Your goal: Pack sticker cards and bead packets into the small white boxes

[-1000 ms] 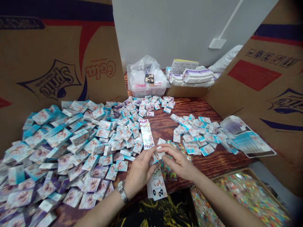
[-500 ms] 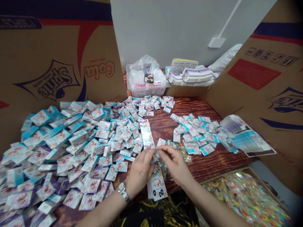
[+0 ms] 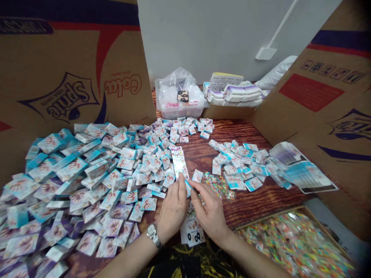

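Observation:
My left hand (image 3: 173, 206), with a metal wristwatch (image 3: 153, 235), and my right hand (image 3: 210, 211) meet over the wooden table (image 3: 203, 154). Both pinch a small teal-edged box (image 3: 188, 189). Above it lies a long printed card strip (image 3: 179, 163), touching my left fingertips. A white printed card (image 3: 191, 229) lies partly hidden under my hands. A heap of small boxes printed with a hand (image 3: 75, 181) spreads to the left, and a smaller heap (image 3: 237, 166) lies to the right. A glittery multicoloured packet (image 3: 217, 185) sits beside my right hand.
A shallow tray of colourful packets (image 3: 295, 247) sits at front right. Fanned printed sheets (image 3: 307, 175) lie at right. Behind stand a plastic tub with a clear bag (image 3: 179, 110) and stacked white packs (image 3: 234, 94). Cardboard panels (image 3: 66, 98) wall both sides.
My hands have drawn slightly apart and my left fingers now point upward. The white card looks lower and more covered. The glittery packet shows more fully beside my right hand.

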`<state>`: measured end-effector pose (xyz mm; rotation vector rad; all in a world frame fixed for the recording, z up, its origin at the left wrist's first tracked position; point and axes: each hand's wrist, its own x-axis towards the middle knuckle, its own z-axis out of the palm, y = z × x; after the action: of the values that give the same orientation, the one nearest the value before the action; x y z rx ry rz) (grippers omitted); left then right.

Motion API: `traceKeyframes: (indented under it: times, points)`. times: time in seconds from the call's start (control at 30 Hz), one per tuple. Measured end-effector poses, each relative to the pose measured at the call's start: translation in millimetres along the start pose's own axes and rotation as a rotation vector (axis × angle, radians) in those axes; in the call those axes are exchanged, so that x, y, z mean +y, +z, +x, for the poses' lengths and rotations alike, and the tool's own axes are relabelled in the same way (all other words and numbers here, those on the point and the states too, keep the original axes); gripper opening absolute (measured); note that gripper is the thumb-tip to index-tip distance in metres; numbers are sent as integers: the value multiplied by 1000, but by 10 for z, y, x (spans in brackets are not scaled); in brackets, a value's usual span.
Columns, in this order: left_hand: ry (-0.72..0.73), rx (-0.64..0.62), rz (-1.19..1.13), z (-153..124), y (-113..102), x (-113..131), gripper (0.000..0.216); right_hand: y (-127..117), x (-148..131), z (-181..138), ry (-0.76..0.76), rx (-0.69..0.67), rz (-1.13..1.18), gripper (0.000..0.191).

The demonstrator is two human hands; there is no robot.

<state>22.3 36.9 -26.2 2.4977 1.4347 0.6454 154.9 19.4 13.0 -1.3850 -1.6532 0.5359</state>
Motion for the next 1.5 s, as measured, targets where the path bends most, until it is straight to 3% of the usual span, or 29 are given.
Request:
traceKeyframes:
  times: [0.13, 0.23, 0.4, 0.47, 0.6, 0.73, 0.87, 0.97, 1.07, 1.17, 1.23, 1.3, 1.37, 1.43, 1.5]
  points:
    - [-25, -1, 71, -19, 15, 21, 78, 82, 9, -107, -27, 9, -19, 33]
    - [-29, -2, 87, -39, -11, 18, 75, 77, 56, -131, -90, -61, -7, 35]
    - [-10, -25, 251, 217, -325, -272, 70, -73, 391, 160, 33, -270, 55, 33]
    - [-69, 10, 365, 455, -540, -512, 65, -96, 588, 345, -80, -343, -86, 37]
    - [-162, 88, 514, 865, -925, -931, 64, 24, 907, 599, -308, -683, -362, 60]
    - [-92, 186, 462, 832, -1005, -984, 62, 182, 1054, 641, -384, -831, -494, 71]
    - [-19, 184, 200, 467, -804, -799, 49, 222, 1079, 558, -408, -783, -510, 61]
    - [-73, 131, -136, 175, -629, -576, 42, 238, 1062, 479, -396, -688, -505, 46]
    - [-261, -107, -607, -70, -474, -302, 37, 251, 1025, 440, -395, -600, -506, 30]
    - [-553, -379, -1172, -241, -329, -69, 40, 180, 915, 442, -404, -525, -484, 23]
    - [-788, -438, -1530, -277, -266, 13, 47, 67, 763, 429, -431, -446, -438, 24]
    - [-962, -406, -1826, -232, -254, 32, 51, -73, 549, 372, -496, -352, -367, 26]
    - [-1004, -310, -2035, -121, -285, 6, 45, -205, 304, 263, -610, -342, -276, 26]
    - [-991, -177, -2123, 12, -327, -36, 32, -304, 83, 128, -704, -432, -208, 24]
    - [-997, -88, -2075, 114, -351, -67, 22, -369, -69, 20, -703, -551, -125, 24]
